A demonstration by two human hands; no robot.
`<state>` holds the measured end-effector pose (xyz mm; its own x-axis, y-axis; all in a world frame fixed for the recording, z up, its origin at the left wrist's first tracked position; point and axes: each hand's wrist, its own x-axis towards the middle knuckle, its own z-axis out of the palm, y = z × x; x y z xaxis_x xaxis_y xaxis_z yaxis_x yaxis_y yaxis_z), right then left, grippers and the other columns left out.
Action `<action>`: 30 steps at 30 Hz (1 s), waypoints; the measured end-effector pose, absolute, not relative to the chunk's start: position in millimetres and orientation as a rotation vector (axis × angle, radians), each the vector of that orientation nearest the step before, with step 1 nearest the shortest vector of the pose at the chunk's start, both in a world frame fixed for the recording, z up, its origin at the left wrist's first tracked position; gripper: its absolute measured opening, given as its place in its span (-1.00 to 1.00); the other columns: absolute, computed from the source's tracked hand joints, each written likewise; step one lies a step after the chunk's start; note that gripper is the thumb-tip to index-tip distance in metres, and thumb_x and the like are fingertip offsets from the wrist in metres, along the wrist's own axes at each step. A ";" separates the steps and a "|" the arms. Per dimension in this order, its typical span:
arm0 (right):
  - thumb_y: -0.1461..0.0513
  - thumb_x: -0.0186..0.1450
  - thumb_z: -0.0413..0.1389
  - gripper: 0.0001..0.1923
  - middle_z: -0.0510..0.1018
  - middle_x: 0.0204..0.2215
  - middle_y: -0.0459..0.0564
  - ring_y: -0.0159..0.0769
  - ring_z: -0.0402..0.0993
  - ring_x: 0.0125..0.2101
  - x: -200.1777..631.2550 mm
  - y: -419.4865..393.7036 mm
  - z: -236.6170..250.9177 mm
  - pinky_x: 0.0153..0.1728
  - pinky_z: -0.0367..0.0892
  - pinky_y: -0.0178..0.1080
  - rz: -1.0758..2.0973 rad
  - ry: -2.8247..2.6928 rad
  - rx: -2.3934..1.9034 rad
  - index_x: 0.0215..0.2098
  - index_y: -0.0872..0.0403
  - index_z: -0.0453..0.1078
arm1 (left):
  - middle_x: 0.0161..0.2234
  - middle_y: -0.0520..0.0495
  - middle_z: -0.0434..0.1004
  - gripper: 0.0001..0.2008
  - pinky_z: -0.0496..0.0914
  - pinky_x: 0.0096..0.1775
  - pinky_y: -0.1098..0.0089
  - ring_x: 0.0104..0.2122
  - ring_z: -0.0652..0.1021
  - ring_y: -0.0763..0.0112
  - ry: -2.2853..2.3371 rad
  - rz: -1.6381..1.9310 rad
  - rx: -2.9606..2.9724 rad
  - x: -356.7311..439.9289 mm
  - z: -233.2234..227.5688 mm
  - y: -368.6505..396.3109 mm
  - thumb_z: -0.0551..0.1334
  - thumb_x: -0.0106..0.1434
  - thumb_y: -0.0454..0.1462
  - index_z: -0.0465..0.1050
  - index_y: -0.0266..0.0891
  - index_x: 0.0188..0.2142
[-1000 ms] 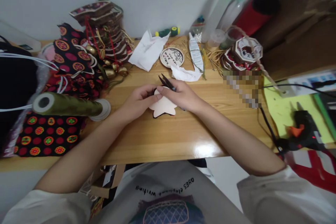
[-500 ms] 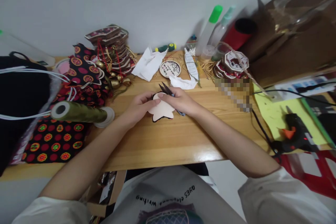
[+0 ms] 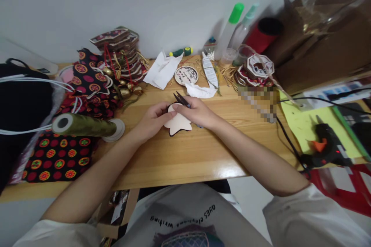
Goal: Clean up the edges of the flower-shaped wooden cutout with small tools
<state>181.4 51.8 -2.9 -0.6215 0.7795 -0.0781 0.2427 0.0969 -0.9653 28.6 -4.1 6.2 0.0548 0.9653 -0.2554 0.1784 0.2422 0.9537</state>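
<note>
Between both hands is a pale, fish-tailed cutout with dark cloth showing along its edge. My left hand is closed on its left side, thumb pressed on the pale face. My right hand keeps a pair of scissors in its grip, blades pointing away to the upper left, while its thumb also presses on the cutout. The handles are mostly hidden beneath the right palm. Past the hands, a round card with line drawing and writing lies on the wooden table.
At left are a spool of green thread, patterned cloth and stacked octagonal ornaments. White paper and a tube lie behind. On the right are a glue gun with its cord, yellow paper and a cardboard box.
The view has shifted slightly, so the table objects sit a little further left. Both hands keep nearly the same hold on the cutout and scissors.
</note>
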 end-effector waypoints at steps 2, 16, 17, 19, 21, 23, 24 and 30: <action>0.10 0.20 0.00 -0.75 0.29 -0.58 -0.15 -0.44 0.21 -0.52 181.3 51.9 -4.3 -0.48 0.14 -0.35 1.521 -1.940 -0.982 -0.46 0.14 0.28 | -0.54 0.07 0.35 -0.73 0.21 -0.51 0.46 -0.54 0.33 0.49 1.363 0.877 1.197 29.2 6.1 -4.6 0.25 0.01 -0.09 0.37 -0.24 -0.41; 0.12 0.25 -0.05 -0.73 0.25 -0.59 -0.12 -0.42 0.17 -0.51 180.0 46.2 2.0 -0.48 0.00 -0.32 1.238 -2.193 -1.038 -0.54 0.09 0.13 | -0.53 0.09 0.23 -0.81 0.19 -0.47 0.46 -0.51 0.26 0.50 1.405 0.763 1.436 30.9 7.5 -10.4 0.17 0.13 -0.16 0.33 -0.26 -0.42; 0.12 0.25 -0.05 -0.72 0.24 -0.60 -0.12 -0.42 0.16 -0.52 179.9 46.0 2.2 -0.48 -0.02 -0.32 1.230 -2.199 -1.045 -0.55 0.09 0.12 | -0.54 0.09 0.22 -0.81 0.18 -0.48 0.47 -0.51 0.26 0.51 1.414 0.762 1.442 31.1 8.0 -10.6 0.17 0.13 -0.16 0.32 -0.25 -0.43; 0.13 0.25 -0.05 -0.72 0.24 -0.61 -0.13 -0.43 0.14 -0.53 179.8 45.6 2.8 -0.49 -0.03 -0.33 1.217 -2.207 -1.057 -0.55 0.09 0.11 | -0.54 0.10 0.20 -0.82 0.17 -0.49 0.47 -0.52 0.25 0.52 1.420 0.758 1.447 31.1 8.3 -10.9 0.17 0.13 -0.16 0.31 -0.26 -0.44; 0.13 0.25 -0.04 -0.72 0.23 -0.61 -0.14 -0.44 0.13 -0.53 179.6 45.9 3.3 -0.49 -0.04 -0.33 1.216 -2.206 -1.063 -0.55 0.09 0.11 | -0.54 0.10 0.21 -0.82 0.16 -0.49 0.48 -0.52 0.25 0.52 1.406 0.758 1.445 30.6 7.8 -11.0 0.16 0.14 -0.17 0.32 -0.26 -0.43; 0.13 0.25 -0.04 -0.73 0.23 -0.61 -0.15 -0.45 0.14 -0.54 179.6 46.8 3.0 -0.49 -0.03 -0.34 1.237 -2.196 -1.052 -0.55 0.10 0.12 | -0.54 0.10 0.23 -0.81 0.16 -0.50 0.49 -0.52 0.26 0.53 1.387 0.762 1.430 29.8 7.0 -10.3 0.17 0.13 -0.16 0.33 -0.26 -0.40; 0.13 0.25 -0.04 -0.72 0.23 -0.61 -0.15 -0.45 0.14 -0.54 179.7 47.4 2.3 -0.49 -0.02 -0.34 1.254 -2.185 -1.039 -0.55 0.10 0.12 | -0.53 0.10 0.24 -0.81 0.17 -0.50 0.49 -0.52 0.27 0.53 1.379 0.768 1.412 29.5 6.5 -9.6 0.18 0.12 -0.16 0.35 -0.27 -0.40; 0.11 0.22 0.00 -0.74 0.22 -0.61 -0.17 -0.48 0.15 -0.54 180.8 51.9 -5.1 -0.49 0.07 -0.36 1.472 -1.954 -0.943 -0.51 0.12 0.19 | -0.50 0.05 0.38 -0.71 0.22 -0.48 0.48 -0.50 0.35 0.50 1.362 0.875 1.179 28.0 4.6 -5.0 0.27 0.01 -0.10 0.43 -0.28 -0.37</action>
